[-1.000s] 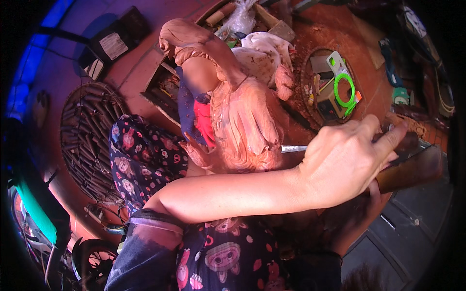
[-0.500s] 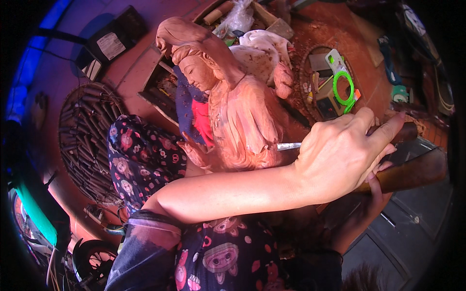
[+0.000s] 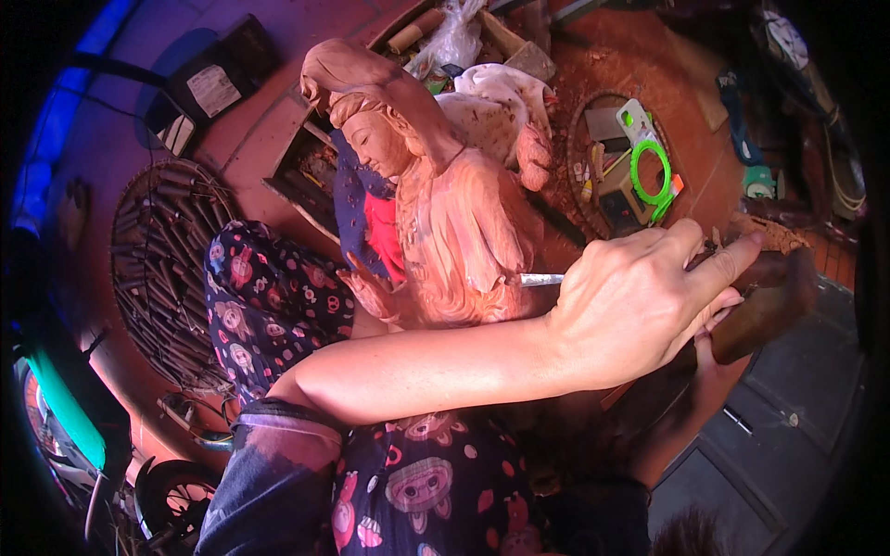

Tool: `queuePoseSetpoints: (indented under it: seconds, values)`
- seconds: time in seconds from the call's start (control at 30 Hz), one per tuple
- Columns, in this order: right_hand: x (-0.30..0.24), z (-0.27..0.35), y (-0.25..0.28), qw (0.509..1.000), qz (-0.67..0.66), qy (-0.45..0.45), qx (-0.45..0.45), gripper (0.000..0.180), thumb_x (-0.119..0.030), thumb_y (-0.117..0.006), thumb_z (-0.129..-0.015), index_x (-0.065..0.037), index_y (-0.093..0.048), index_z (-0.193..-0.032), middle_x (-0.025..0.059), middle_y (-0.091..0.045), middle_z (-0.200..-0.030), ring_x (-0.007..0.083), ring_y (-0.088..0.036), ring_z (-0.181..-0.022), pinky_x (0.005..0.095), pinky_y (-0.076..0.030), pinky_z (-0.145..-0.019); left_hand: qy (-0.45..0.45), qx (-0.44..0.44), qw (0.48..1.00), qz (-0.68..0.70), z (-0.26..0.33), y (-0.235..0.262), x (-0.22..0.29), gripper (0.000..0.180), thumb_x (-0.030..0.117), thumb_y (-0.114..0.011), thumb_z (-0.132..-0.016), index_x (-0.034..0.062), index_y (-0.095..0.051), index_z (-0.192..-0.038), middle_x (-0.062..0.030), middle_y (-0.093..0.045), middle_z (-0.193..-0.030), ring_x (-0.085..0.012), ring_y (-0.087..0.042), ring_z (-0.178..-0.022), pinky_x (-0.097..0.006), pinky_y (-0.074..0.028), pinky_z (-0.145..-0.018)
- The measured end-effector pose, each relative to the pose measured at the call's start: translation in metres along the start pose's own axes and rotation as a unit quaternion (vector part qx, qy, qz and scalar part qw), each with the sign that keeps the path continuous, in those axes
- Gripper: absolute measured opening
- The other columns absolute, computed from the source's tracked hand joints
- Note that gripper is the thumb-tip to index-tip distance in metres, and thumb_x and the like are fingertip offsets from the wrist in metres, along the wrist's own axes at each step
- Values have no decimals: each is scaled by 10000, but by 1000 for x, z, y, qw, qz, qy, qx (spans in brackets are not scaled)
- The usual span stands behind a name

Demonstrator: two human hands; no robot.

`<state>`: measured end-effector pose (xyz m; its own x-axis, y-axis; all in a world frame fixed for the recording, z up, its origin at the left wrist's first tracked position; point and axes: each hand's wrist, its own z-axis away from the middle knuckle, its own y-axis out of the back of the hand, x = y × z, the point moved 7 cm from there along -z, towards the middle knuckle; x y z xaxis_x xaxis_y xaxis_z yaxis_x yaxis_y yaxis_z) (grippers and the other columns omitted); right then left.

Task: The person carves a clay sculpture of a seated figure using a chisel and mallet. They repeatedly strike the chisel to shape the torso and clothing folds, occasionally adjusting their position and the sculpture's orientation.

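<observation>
A reddish wood statue [image 3: 454,222] of a robed figure with a tall headdress leans against my patterned trouser leg. My left hand [image 3: 640,296] reaches across from the left, fingers closed around a chisel [image 3: 540,279]. The chisel's metal blade meets the carved sleeve on the statue's right side. Most of its handle is hidden by my fingers. Below and behind, my right hand [image 3: 712,364] is partly covered by the left one. It grips a brown wooden mallet [image 3: 765,320], blurred by motion, close to the chisel's handle end.
A round basket of dark carving tools [image 3: 171,269] lies at left. Beyond the statue are a white cloth [image 3: 501,97] and a wooden box with a plastic bag [image 3: 450,42]. A round tray at right holds a green tape roll [image 3: 651,174]. Grey panels [image 3: 788,408] lie at lower right.
The mallet in my right hand has swung up and left toward the chisel's handle end. My left hand and the chisel have shifted slightly left.
</observation>
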<state>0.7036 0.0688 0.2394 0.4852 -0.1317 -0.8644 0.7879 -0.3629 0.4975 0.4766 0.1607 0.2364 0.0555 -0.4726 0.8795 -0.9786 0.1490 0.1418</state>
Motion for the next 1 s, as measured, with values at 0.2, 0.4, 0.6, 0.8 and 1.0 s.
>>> queuePoseSetpoints:
  seconds: [0.2,0.4,0.6,0.8,1.0]
  values:
    - [-1,-2,8,974,223,41,-4,295,87,-595,-761,-36,-535,-1023,37,-493,-862,149,-485,-759,274,-424,-748,-24,13,999,-18,0,0,-2,432,301,-664,-912,155,-631,-1317,-65,-518,-758,-221,-572,-573,-345,-480,-458]
    - [1,-5,6,983,181,23,-10,506,97,-602,-677,-35,-477,-1149,34,-525,-912,143,-518,-832,277,-430,-820,-28,23,999,-10,2,2,0,417,297,-673,-905,149,-646,-1294,-59,-506,-734,-221,-576,-574,-349,-482,-460]
    - [-8,-3,1,993,110,33,-16,319,117,-610,-735,-42,-525,-998,30,-497,-895,147,-486,-820,270,-424,-783,-35,34,999,-1,2,4,0,432,298,-682,-898,136,-642,-1297,-55,-508,-731,-219,-588,-585,-348,-487,-465]
    - [2,1,6,997,31,-61,25,299,119,-598,-751,-32,-522,-998,27,-485,-889,131,-476,-813,255,-421,-776,-30,32,999,-4,3,4,0,444,302,-683,-894,134,-635,-1303,-54,-511,-729,-221,-592,-591,-348,-488,-466]
    - [4,5,12,998,-17,-47,34,314,109,-569,-676,8,-558,-973,51,-529,-936,146,-526,-871,263,-421,-835,-31,30,999,-4,4,5,1,440,306,-687,-888,145,-642,-1295,-48,-506,-724,-220,-589,-584,-348,-488,-466]
